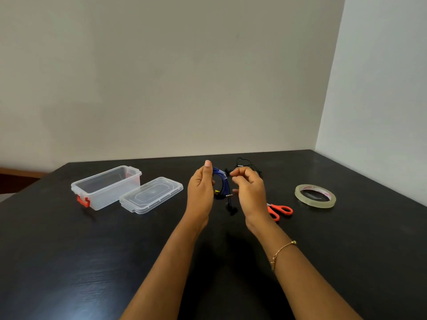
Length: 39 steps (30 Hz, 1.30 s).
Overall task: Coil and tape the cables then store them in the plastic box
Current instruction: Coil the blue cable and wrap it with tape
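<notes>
My left hand (200, 188) holds a coiled blue cable (222, 181) upright above the table, thumb pointing up. A clear strip of tape shines on the coil's top. A yellow-marked plug and a jack end show at the coil's bottom. My right hand (248, 189) is just right of the coil with its fingers curled. Its thumb and forefinger pinch at the coil's taped upper edge. A thin black cable (245, 161) lies loose on the table behind my hands, and its earbud end (233, 210) shows below them. The clear plastic box (105, 187) stands open at the left.
The box's clear lid (151, 195) lies flat beside the box. Orange-handled scissors (280, 210) lie right of my right hand. A roll of clear tape (315, 196) sits further right. The black table (92, 262) meets the walls at the back and right.
</notes>
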{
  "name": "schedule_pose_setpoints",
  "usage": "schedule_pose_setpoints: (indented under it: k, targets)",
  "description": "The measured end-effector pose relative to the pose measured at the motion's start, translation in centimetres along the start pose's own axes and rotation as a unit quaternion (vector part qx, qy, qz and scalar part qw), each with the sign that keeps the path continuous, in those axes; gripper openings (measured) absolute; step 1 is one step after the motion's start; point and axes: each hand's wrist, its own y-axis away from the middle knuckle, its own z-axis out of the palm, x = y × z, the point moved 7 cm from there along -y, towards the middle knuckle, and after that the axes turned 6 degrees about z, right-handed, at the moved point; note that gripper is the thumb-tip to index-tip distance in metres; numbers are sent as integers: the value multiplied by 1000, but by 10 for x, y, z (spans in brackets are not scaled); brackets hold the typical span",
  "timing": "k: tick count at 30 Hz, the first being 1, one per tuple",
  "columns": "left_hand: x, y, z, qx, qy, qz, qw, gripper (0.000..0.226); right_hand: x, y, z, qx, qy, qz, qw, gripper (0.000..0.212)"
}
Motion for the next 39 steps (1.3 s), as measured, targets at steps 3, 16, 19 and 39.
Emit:
schedule_pose_setpoints:
  k: [3,16,19,39]
  targets:
    - [0,0,-3,15,5,0,1000,37,-17,7,3,16,62,-137,988,19]
    - [-3,-1,-2,-14,-10,-11,1000,41,1,10,25,-146,85,-4,986,15]
    - [-5,0,-1,-11,3,-22,1000,42,5,12,27,-182,35,45,982,18]
    - [-7,3,-66,-34,-51,-88,994,23,19,17,47,-140,24,97,985,21]
